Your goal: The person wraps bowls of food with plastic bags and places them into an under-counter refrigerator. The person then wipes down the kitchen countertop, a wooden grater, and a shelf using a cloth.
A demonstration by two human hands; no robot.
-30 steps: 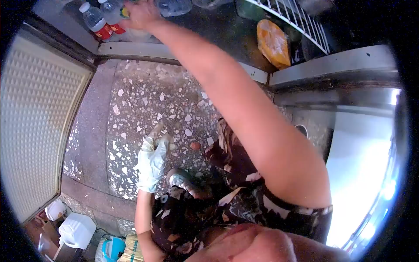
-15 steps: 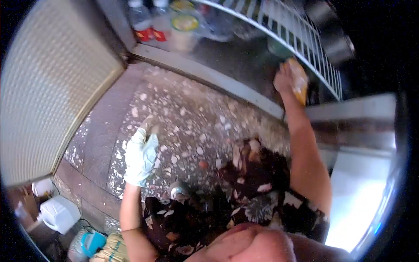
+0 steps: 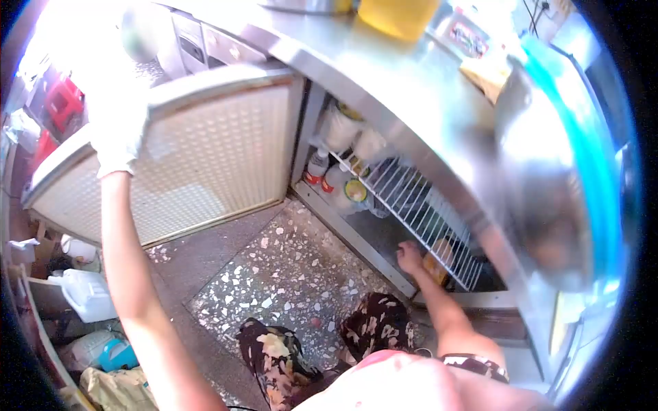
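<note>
My left hand [image 3: 122, 137], in a whitish glove, is raised at the upper left by the top edge of the open fridge door [image 3: 219, 151]; glare washes out its fingers. Low inside the fridge is my bare right hand [image 3: 410, 257], its fingers slightly apart with nothing seen between them. Just right of it, partly behind the forearm, lies an orange-yellow package [image 3: 436, 264] under the wire shelf [image 3: 418, 219]. Bottles with red labels [image 3: 317, 166] and a tub with a yellow-rimmed lid [image 3: 356, 190] stand at the fridge's left side.
A steel counter [image 3: 384, 75] runs above the fridge, with a yellow container [image 3: 397, 15] and a large blue-rimmed item [image 3: 548, 164] on it. A white jug [image 3: 86, 294] and a turquoise object [image 3: 118, 355] are at the lower left. Red stools [image 3: 65, 103] stand farther back.
The view has tilted up, showing the counter. My left hand has risen from above the floor to the door's top edge. My right hand moved from the bottles to the package, now slightly left of it.
</note>
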